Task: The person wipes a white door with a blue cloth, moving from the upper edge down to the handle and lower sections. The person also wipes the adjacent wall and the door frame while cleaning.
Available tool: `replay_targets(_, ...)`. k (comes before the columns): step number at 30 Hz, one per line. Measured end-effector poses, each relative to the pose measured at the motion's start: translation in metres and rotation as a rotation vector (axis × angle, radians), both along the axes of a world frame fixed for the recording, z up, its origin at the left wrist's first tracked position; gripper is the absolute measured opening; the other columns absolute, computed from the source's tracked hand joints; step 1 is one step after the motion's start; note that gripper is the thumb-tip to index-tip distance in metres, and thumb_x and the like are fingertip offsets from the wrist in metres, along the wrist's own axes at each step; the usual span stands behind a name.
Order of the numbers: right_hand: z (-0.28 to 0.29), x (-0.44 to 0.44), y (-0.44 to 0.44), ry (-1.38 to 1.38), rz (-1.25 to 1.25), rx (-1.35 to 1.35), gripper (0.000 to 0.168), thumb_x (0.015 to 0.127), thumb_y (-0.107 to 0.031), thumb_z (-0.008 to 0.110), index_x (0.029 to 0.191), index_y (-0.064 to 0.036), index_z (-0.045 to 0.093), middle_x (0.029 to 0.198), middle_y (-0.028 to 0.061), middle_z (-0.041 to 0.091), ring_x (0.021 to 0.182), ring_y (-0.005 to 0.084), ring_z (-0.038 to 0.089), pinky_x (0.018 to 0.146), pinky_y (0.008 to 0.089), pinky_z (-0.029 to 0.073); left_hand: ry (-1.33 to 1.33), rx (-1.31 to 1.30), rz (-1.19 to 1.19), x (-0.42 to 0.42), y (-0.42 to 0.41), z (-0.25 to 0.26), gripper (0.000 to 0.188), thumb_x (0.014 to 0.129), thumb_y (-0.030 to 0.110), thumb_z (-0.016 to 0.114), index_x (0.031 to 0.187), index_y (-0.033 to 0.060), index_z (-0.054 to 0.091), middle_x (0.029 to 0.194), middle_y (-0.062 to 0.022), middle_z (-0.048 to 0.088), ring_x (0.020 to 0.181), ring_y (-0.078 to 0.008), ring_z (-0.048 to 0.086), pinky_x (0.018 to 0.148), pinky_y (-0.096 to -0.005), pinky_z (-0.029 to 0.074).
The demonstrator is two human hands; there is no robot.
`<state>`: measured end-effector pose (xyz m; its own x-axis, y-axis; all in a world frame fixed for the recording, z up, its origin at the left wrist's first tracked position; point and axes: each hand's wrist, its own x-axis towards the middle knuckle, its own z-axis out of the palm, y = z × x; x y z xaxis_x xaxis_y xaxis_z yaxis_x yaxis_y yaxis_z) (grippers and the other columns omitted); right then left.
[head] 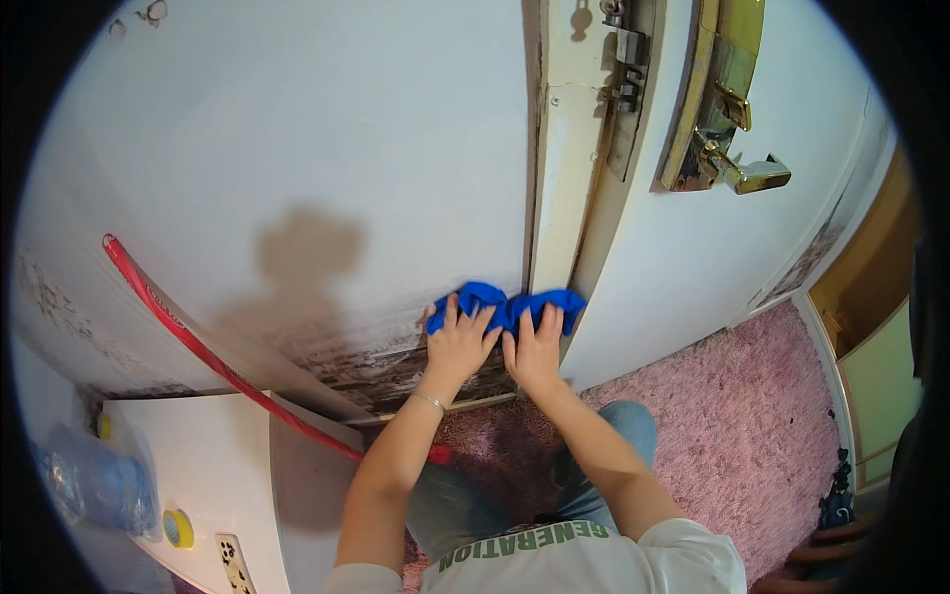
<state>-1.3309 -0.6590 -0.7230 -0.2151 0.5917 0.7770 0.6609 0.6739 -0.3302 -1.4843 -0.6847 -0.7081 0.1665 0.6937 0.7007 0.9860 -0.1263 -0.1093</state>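
My left hand presses a crumpled blue cloth against the low part of a white wall. Beside it, my right hand grips bunched blue cloth at the foot of the cream door frame. Whether this is a single cloth or two touching pieces, I cannot tell. Dark, streaky stains spread over the wall's bottom, left of and below my hands. A thin bracelet circles my left wrist.
The white door with its brass handle stands at right over pink carpet. A red strip-like object leans at left. The white cabinet bears a yellow tape roll, a patterned phone-like object and a plastic-wrapped bottle.
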Motion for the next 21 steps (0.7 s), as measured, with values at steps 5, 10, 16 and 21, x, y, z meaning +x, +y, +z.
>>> replay_targets(5, 0.118, -0.011, 0.035, -0.007, -0.084, 0.300, 0.062, 0.078, -0.023, 0.066, 0.133, 0.000, 0.048, 0.140, 0.0369, 0.027, 0.126, 0.0584, 0.026, 0.105, 0.0590, 0.025, -0.091, 0.288, 0.104, 0.009, 0.018, 0.131, 0.066, 0.080, 0.039, 0.061, 0.135, 0.0069, 0.046, 0.134, -0.0332, 0.040, 0.119, -0.0583, 0.036, 0.087, -0.0668, 0.037)
replay_targets(10, 0.216, -0.032, 0.036, -0.011, -0.152, 0.459, 0.062, 0.078, -0.028, 0.066, 0.131, -0.001, 0.049, 0.141, 0.0313, 0.033, 0.127, 0.0509, 0.031, 0.102, 0.0589, 0.028, -0.123, 0.497, 0.225, -0.002, 0.020, 0.228, 0.077, 0.081, 0.045, 0.059, 0.142, 0.0025, 0.037, 0.140, -0.0363, 0.031, 0.129, -0.0590, 0.024, 0.087, -0.0688, 0.034)
replay_targets(16, 0.163, -0.047, 0.023, -0.067, 0.074, 0.416, 0.060, 0.080, -0.036, 0.067, 0.130, -0.006, 0.053, 0.139, 0.0261, 0.039, 0.124, 0.0438, 0.038, 0.098, 0.0567, 0.032, -0.287, 0.492, 0.327, -0.034, 0.006, 0.175, 0.078, 0.085, 0.041, 0.057, 0.142, -0.0064, 0.031, 0.146, -0.0360, 0.019, 0.136, -0.0561, 0.010, 0.099, -0.0674, 0.022)
replay_targets(21, 0.100, -0.051, 0.008, -0.337, 0.225, 0.471, 0.052, 0.078, -0.038, 0.067, 0.126, -0.020, 0.060, 0.126, 0.0151, 0.049, 0.104, 0.0341, 0.043, 0.082, 0.0470, 0.037, -0.598, 0.278, 0.437, -0.054, -0.029, 0.098, 0.067, 0.090, 0.018, 0.052, 0.141, -0.0145, 0.022, 0.147, -0.0368, 0.012, 0.140, -0.0499, 0.006, 0.110, -0.0593, 0.013)
